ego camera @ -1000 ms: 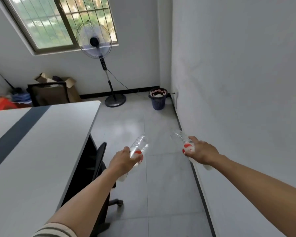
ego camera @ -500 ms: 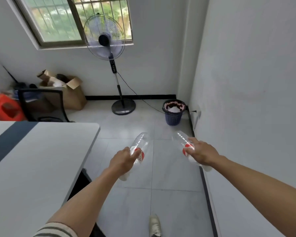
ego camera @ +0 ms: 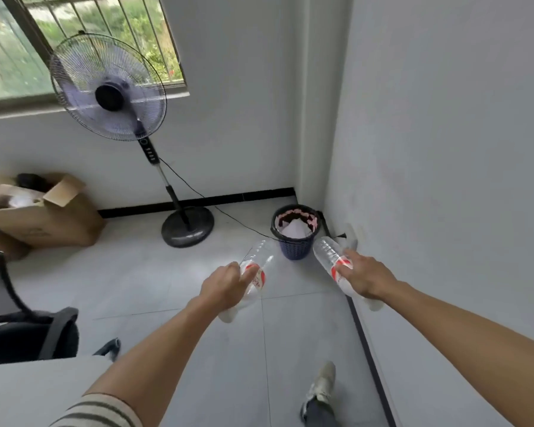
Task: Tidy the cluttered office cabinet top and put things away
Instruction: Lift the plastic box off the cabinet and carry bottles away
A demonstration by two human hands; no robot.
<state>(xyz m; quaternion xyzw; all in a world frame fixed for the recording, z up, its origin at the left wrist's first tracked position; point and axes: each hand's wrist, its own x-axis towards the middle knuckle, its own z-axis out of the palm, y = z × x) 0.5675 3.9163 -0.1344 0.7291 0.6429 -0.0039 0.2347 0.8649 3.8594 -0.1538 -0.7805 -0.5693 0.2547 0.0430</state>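
Risk lies at the bin (ego camera: 295, 249), right of centre: it looks heaped with paper, so a bottle dropped from height could bounce out or roll onto the fan cord (ego camera: 244, 224) beside it. Your left hand (ego camera: 225, 288) curls its fingers round the left bottle (ego camera: 259, 254); your right hand (ego camera: 366, 277) wraps the right bottle (ego camera: 326, 251), both held near the bin.

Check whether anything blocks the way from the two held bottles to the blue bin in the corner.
Nothing visible does. Bare floor lies between the left bottle, the right bottle and the bin; the fan base stands off to the left.
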